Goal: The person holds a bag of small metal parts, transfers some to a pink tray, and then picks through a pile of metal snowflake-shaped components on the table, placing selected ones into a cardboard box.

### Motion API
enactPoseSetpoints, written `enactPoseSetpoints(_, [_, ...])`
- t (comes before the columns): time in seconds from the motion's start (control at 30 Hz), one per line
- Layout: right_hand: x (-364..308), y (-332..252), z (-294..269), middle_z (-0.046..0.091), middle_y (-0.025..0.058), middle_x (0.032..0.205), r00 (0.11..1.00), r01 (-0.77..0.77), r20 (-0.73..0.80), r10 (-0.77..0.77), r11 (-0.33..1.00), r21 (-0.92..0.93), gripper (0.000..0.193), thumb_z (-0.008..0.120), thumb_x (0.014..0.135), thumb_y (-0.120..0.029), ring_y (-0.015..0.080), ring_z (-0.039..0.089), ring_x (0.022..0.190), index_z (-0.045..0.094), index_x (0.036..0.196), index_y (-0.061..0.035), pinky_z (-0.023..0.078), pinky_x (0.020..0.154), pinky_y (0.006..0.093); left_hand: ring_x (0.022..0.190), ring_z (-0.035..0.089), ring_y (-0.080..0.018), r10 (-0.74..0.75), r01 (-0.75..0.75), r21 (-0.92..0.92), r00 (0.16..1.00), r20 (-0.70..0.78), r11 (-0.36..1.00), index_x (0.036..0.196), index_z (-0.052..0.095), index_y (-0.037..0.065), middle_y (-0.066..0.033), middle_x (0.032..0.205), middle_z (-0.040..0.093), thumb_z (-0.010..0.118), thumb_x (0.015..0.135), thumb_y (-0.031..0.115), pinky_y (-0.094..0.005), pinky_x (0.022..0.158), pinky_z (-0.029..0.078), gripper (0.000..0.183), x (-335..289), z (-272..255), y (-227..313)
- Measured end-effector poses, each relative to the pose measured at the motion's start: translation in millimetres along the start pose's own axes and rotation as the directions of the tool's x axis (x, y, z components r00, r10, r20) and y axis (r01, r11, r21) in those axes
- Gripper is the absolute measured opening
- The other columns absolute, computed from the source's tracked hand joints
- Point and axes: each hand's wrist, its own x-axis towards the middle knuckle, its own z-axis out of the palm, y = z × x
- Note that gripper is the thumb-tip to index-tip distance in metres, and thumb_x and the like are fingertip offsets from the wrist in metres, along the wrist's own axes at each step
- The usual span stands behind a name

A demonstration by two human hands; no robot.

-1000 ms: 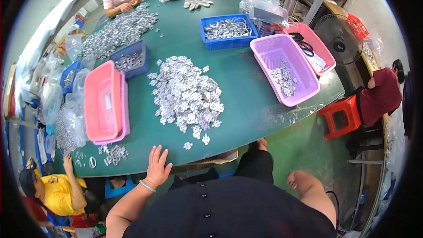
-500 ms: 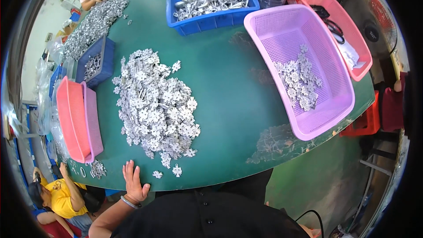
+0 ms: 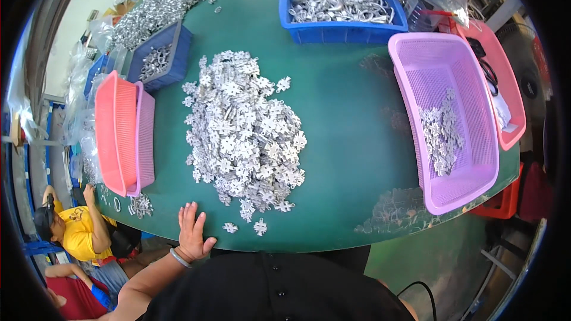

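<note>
My left hand (image 3: 194, 235) rests at the table's near edge, fingers spread and holding nothing. Just beyond it lie two loose silver cross-shaped metal pieces, one of them a small pendant-like cross (image 3: 260, 227) with a loop. A large heap of the same metal crosses (image 3: 244, 134) covers the table ahead of that hand. My right hand is out of sight; only a sliver of skin shows beside my black shirt at the lower edge. Toward the right, a purple mesh basket (image 3: 410, 101) contains a smaller batch of crosses (image 3: 441, 134).
Blue bins (image 3: 344, 35) (image 3: 178, 59) with metal parts stand at the back and left. Pink and purple baskets (image 3: 116, 137) stand on edge at left. A red tray (image 3: 516, 134) with scissors sits at far right. People (image 3: 83, 229) sit at lower left; another works at the far end.
The view has shifted, so the table's contents appear farther right. My left hand stays spread at the table edge. The heap and baskets look unchanged. More of a person in dark red shows at lower left.
</note>
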Motion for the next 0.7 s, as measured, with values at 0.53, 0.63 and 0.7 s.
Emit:
enactPoseSetpoints(0.53, [30.4,-44.1,-38.4,0.069,0.0142,0.098,0.977,0.176,-0.063,-0.203,0.939,-0.295,0.039,0.061,0.084,-0.026,0.0255,0.066,0.074,0.063,0.115,-0.0026,0.055,0.062,0.0361,0.136,0.026,-0.0456,0.020,-0.019,0.008,0.988,-0.154,1.000,0.141,0.037,0.004,-0.0235,0.147,0.030,0.056,0.085,0.046,-0.0570,0.111,0.018,0.072,-8.6,4.8,0.0])
enactPoseSetpoints(0.63, [16.6,-55.5,-64.8,0.069,0.0140,0.098,0.972,0.194,-0.028,-0.233,0.865,-0.462,0.038,0.060,0.084,-0.025,0.0254,0.066,0.073,0.063,0.115,-0.0025,0.055,0.061,0.0357,0.138,0.025,-0.0422,0.013,-0.011,0.011,0.973,-0.231,1.000,0.142,0.039,0.008,-0.0198,0.147,0.032,0.062,0.083,0.042,-0.0546,0.112,0.018,0.071,-6.9,8.8,2.0])
enactPoseSetpoints(0.7, [-18.2,-65.1,-94.4,0.069,0.0138,0.097,0.956,0.204,-0.054,-0.289,0.783,-0.588,0.038,0.060,0.085,-0.025,0.0253,0.066,0.072,0.063,0.115,-0.0024,0.055,0.060,0.0354,0.138,0.026,-0.0408,0.013,-0.012,0.005,0.964,-0.265,1.000,0.141,0.040,0.010,-0.0188,0.145,0.034,0.062,0.084,0.041,-0.0544,0.112,0.018,0.069,-5.2,14.3,1.1])
